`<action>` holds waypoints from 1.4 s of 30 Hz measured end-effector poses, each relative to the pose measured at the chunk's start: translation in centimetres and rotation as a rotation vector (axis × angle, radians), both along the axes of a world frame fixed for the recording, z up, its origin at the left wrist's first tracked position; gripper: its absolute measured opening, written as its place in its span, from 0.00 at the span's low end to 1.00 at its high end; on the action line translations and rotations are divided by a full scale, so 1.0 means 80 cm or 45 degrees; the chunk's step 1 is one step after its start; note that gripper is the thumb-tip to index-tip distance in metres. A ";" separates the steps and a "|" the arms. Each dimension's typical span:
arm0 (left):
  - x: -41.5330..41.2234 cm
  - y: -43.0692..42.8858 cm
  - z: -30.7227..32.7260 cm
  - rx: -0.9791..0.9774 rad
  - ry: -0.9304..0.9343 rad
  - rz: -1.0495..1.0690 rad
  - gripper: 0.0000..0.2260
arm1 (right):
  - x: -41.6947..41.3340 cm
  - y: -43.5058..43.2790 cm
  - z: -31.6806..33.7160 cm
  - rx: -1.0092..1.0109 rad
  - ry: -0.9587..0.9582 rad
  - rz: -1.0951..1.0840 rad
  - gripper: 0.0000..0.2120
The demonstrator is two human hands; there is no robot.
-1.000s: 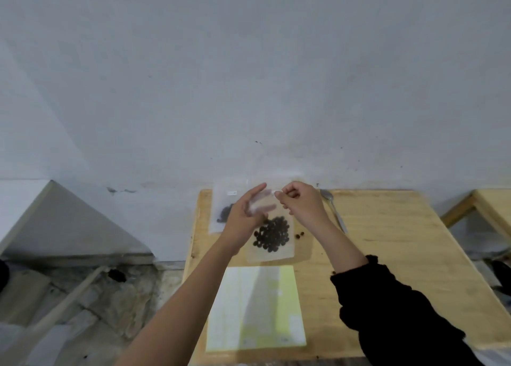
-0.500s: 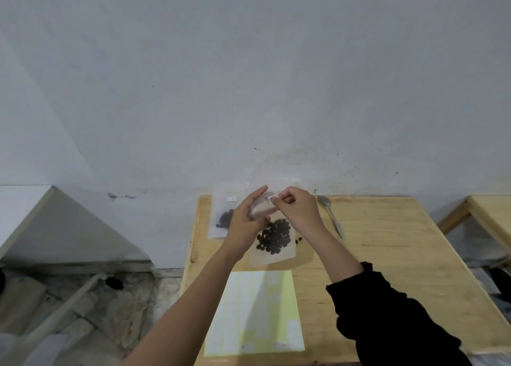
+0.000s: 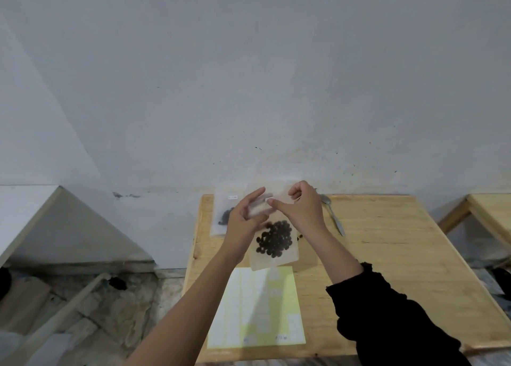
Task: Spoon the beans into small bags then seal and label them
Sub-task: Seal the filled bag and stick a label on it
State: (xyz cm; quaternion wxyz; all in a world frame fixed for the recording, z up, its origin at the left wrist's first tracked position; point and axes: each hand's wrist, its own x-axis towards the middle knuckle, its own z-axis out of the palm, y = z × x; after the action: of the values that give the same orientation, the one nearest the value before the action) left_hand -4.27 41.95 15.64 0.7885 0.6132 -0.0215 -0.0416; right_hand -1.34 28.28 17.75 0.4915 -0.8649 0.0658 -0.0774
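Beans (image 3: 275, 238) sit dark in the clear bag (image 3: 272, 251) I see propped at the wooden table's (image 3: 387, 255) far edge. Right hand (image 3: 302, 209) pinches a small white label (image 3: 268, 199) against its top; left hand (image 3: 244, 222), fingers spread, steadies the bag. Beside: second filled bag (image 3: 225, 213), spoon (image 3: 333, 215), label sheet (image 3: 257, 307).

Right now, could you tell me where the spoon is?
The spoon lies on the table at its far edge, just right of the right hand.

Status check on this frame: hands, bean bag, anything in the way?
Left hand open behind bag top. Right hand pinching small white label at bean bag. Labelled second bag behind left. Spoon aside; nothing in the way.
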 end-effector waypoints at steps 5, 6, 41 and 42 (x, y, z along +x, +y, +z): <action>0.000 0.000 0.012 -0.115 0.030 0.148 0.15 | -0.006 0.004 0.014 0.391 0.053 0.007 0.27; 0.001 0.000 0.014 -0.113 0.022 0.162 0.14 | -0.007 0.005 0.017 0.463 0.063 0.023 0.26; 0.014 0.062 0.010 0.110 0.018 0.243 0.11 | 0.000 0.056 0.005 0.500 0.094 0.215 0.22; 0.017 0.065 0.008 0.130 0.020 0.227 0.12 | 0.002 0.057 0.007 0.527 0.104 0.222 0.24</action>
State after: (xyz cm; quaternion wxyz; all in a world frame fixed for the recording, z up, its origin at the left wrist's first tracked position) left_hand -2.92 47.18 16.29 0.7569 0.6518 0.0415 0.0229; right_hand -1.17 32.86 18.28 0.6603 -0.7504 0.0250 0.0156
